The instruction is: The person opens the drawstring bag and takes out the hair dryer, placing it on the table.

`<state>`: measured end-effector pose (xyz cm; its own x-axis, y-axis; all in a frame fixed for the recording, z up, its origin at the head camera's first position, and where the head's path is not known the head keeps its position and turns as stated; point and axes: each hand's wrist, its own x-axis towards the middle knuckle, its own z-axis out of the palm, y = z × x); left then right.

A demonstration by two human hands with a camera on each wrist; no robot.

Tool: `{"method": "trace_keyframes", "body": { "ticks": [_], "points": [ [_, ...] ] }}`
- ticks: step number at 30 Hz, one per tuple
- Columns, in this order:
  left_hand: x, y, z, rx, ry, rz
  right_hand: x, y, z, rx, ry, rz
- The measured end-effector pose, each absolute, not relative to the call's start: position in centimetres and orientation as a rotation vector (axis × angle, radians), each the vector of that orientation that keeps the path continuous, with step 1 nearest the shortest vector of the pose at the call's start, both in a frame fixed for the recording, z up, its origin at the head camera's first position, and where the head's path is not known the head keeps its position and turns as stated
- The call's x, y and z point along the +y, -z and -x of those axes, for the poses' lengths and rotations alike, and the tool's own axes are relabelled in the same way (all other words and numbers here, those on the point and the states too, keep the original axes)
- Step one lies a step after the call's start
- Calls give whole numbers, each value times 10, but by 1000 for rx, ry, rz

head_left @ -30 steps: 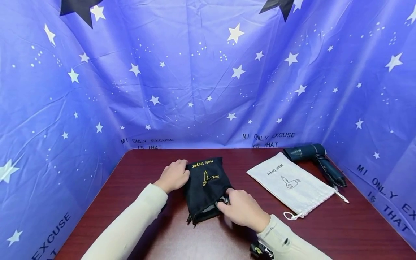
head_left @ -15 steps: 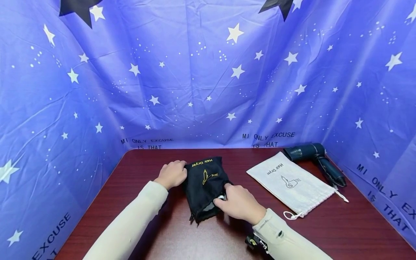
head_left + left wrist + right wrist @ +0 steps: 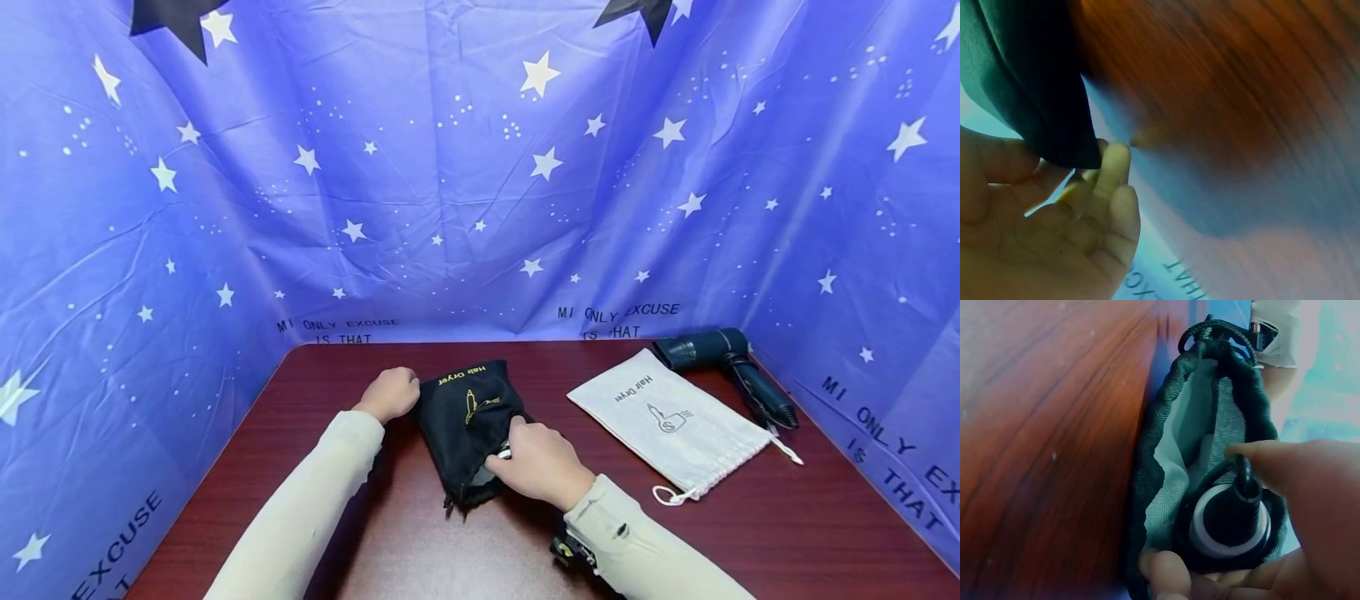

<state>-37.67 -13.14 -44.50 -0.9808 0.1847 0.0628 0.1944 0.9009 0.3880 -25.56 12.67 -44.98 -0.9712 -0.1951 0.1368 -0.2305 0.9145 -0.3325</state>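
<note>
A black drawstring bag [image 3: 465, 425] with yellow "Hair Dryer" lettering lies mid-table, its mouth facing the near side. My left hand [image 3: 388, 393] pinches the bag's far left corner; in the left wrist view the fingers [image 3: 1115, 172] curl by that dark corner. At the mouth, my right hand [image 3: 543, 462] grips the handle of a hair dryer. The right wrist view shows the hair dryer's round black handle end [image 3: 1229, 519], with a pale ring and a cord loop, against the bag's grey lining [image 3: 1175, 456]. The rest of the hair dryer is hidden inside.
To the right, a white drawstring bag [image 3: 667, 421] with dark "Hair Dryer" print lies flat. A dark green hair dryer [image 3: 705, 350] sits behind it at the back right of the wooden table [image 3: 847, 533]. A blue star-patterned curtain [image 3: 465, 208] surrounds the table.
My left hand has shifted left, away from the bag's side to its corner. The bag has slid slightly left, and my right hand has moved left and a little farther in with the handle.
</note>
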Motion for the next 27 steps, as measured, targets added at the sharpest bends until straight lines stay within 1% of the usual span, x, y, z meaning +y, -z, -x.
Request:
{"method": "trace_keyframes", "body": {
  "ticks": [7,13,20,27],
  "points": [
    [-145,449,388,-3134,1057,158,116,453,263,-2961,-495,-267],
    [-152,447,391,-3130,1398,60,112,453,268,-2987,-493,-246],
    [-151,451,393,-3102,1522,27,113,452,270,-3045,-493,-202],
    [-156,452,388,-3008,1673,-42,113,457,273,-3017,-478,-200]
  ]
}}
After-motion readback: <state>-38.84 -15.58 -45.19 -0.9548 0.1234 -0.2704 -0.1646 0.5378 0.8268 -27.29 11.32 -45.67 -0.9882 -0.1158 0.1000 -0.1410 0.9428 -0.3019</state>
